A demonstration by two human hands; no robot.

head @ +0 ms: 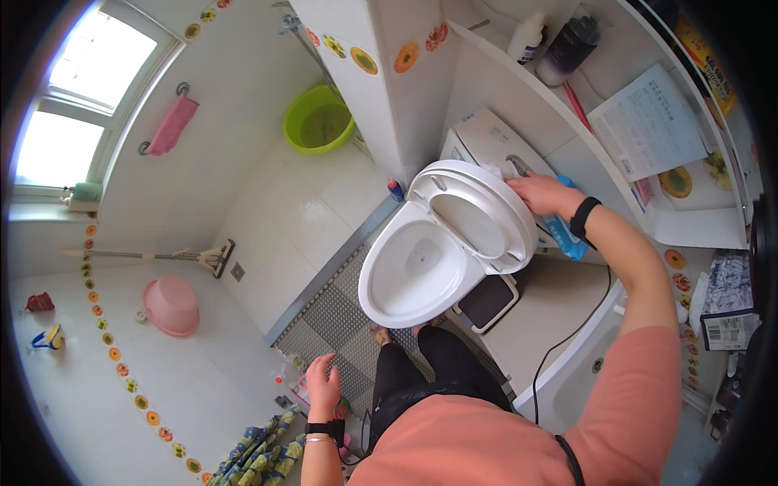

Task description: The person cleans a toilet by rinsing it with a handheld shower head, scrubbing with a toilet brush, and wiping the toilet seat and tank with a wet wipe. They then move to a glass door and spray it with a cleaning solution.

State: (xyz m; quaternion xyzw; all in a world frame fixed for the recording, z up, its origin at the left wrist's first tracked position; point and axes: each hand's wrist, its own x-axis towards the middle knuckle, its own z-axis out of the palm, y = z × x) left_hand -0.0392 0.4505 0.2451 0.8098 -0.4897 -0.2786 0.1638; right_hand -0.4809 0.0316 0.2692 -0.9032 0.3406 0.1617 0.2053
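Observation:
A white toilet stands in front of me with its bowl (419, 261) uncovered. Its seat (436, 212) and lid (516, 212) are raised and lean back. My right hand (538, 193) reaches behind the lid, close to a chrome fitting (518, 164) and some crumpled white tissue (499, 171). The lid's edge partly hides its fingertips, so I cannot tell whether they grip anything. Just below that wrist lies a blue soft packet (566, 239). Low on the left, my left hand (323, 383) hangs in the air, fingers loosely bent and apart, holding nothing.
Right of the bowl is a dark-topped, white-rimmed bin (486, 304). A black cable (568, 340) droops over the white washbasin (571, 389). Corner shelves (547, 97) with bottles curve above the toilet. A grey sill (328, 273) borders the shower floor, where a green basin (292, 130) stands.

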